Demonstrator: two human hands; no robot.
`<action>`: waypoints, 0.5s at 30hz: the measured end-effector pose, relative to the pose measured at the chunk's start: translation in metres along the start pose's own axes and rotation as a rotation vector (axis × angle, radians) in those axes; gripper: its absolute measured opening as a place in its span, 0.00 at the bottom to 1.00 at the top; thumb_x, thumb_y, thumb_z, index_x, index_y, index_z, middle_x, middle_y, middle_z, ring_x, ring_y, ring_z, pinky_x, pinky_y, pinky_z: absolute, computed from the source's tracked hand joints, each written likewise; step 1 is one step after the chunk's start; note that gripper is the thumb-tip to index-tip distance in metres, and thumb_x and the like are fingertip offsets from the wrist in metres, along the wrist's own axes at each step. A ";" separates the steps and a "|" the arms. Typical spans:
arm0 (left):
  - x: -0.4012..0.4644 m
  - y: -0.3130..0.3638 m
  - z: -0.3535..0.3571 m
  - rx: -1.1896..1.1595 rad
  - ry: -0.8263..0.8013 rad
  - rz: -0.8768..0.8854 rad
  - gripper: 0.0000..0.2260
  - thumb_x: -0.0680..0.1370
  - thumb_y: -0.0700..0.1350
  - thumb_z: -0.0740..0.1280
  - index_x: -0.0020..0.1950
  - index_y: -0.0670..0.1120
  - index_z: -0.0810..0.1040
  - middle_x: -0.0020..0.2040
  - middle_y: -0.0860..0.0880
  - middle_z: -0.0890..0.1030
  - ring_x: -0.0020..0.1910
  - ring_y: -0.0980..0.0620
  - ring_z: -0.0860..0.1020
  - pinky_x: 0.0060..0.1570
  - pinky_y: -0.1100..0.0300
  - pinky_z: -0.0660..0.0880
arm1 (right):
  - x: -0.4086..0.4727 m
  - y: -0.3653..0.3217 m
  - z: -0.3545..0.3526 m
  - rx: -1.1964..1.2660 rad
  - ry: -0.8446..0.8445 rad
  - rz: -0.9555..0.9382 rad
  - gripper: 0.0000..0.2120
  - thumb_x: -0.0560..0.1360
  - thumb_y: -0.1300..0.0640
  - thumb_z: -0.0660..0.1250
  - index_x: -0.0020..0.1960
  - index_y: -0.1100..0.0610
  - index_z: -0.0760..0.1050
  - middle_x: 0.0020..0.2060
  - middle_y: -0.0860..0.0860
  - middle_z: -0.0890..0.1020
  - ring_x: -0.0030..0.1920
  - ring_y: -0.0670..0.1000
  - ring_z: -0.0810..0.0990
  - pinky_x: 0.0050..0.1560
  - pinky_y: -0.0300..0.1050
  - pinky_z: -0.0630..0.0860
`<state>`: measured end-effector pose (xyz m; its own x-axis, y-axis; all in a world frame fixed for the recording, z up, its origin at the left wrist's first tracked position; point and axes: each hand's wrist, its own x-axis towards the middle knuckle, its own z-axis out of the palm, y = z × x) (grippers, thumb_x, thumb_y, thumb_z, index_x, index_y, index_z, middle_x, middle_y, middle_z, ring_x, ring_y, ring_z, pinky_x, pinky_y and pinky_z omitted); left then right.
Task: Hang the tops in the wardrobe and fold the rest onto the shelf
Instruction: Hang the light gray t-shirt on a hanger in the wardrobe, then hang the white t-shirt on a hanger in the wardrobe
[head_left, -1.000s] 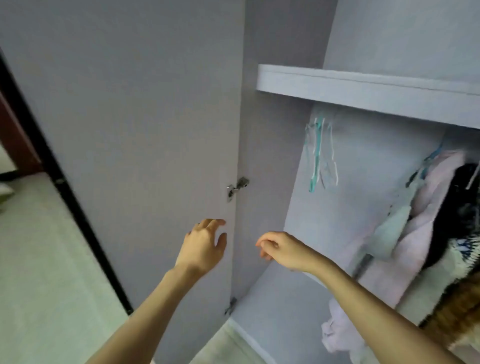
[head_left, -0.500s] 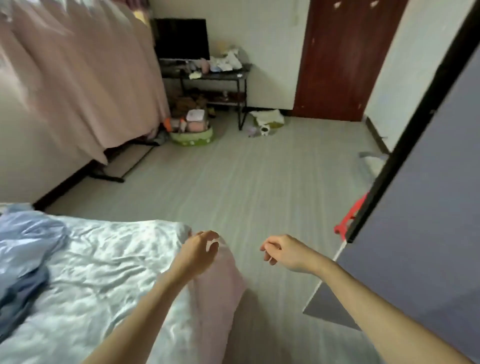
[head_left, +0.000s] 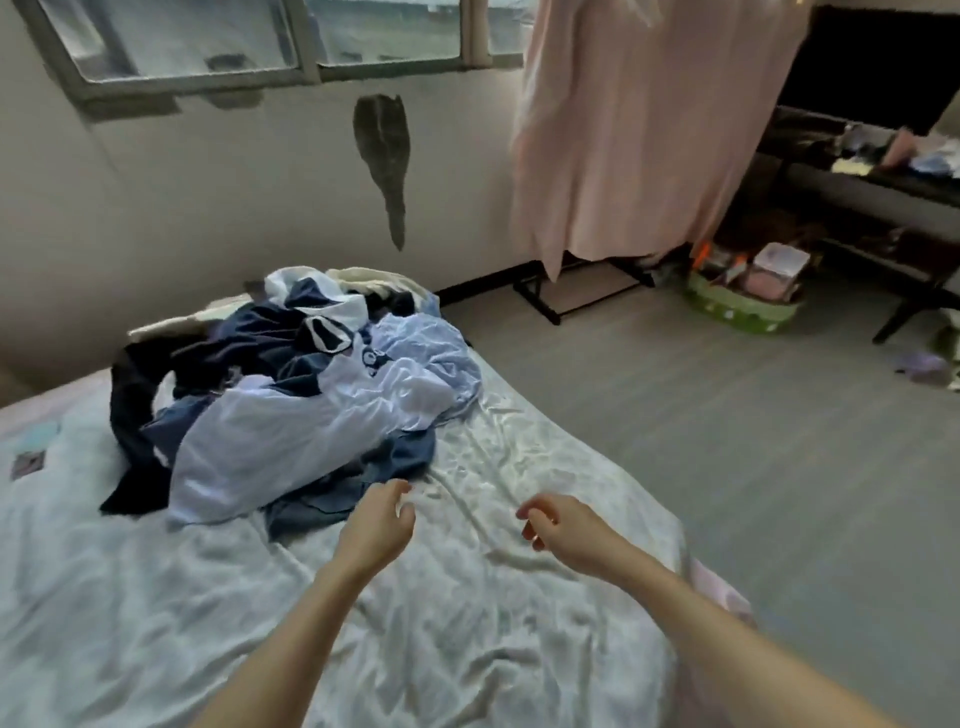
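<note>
Over rumpled bed (head_left: 467, 649), left hand (head_left: 376, 530) and right hand (head_left: 566, 530) hover, fingers seemingly loosely curled, empty.

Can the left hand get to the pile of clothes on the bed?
Probably yes. The left hand is empty, loosely curled, and hovers right beside the near edge of the pile of clothes on the bed. Nothing lies between them.

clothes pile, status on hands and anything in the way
Left hand and right hand empty, fingers loose, over the bed. Clothes pile untouched ahead. Nothing blocking.
</note>
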<state>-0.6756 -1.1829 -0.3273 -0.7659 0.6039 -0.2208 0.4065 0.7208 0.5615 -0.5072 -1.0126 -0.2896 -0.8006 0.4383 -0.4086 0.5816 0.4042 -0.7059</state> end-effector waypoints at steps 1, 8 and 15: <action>0.012 -0.011 -0.005 0.007 0.018 -0.026 0.16 0.79 0.43 0.59 0.66 0.42 0.72 0.64 0.44 0.74 0.61 0.47 0.74 0.59 0.55 0.71 | 0.016 -0.006 0.005 -0.010 0.005 -0.014 0.14 0.80 0.57 0.53 0.58 0.56 0.75 0.47 0.49 0.80 0.46 0.47 0.77 0.51 0.41 0.73; 0.135 -0.121 -0.005 0.048 0.076 -0.237 0.21 0.80 0.42 0.57 0.74 0.43 0.61 0.72 0.44 0.64 0.68 0.44 0.66 0.65 0.51 0.66 | 0.190 -0.037 0.083 -0.075 -0.052 -0.095 0.15 0.81 0.57 0.54 0.65 0.56 0.70 0.60 0.52 0.77 0.58 0.51 0.75 0.56 0.42 0.70; 0.241 -0.192 0.032 0.081 0.127 -0.356 0.28 0.80 0.40 0.56 0.77 0.44 0.47 0.78 0.46 0.48 0.75 0.41 0.50 0.69 0.47 0.58 | 0.302 -0.002 0.149 -0.021 -0.048 -0.123 0.16 0.80 0.58 0.54 0.66 0.53 0.69 0.58 0.48 0.76 0.51 0.45 0.73 0.49 0.37 0.67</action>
<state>-0.9220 -1.1649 -0.5142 -0.9197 0.2680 -0.2870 0.1385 0.9053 0.4015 -0.7719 -1.0003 -0.4975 -0.8715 0.3458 -0.3476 0.4814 0.4689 -0.7405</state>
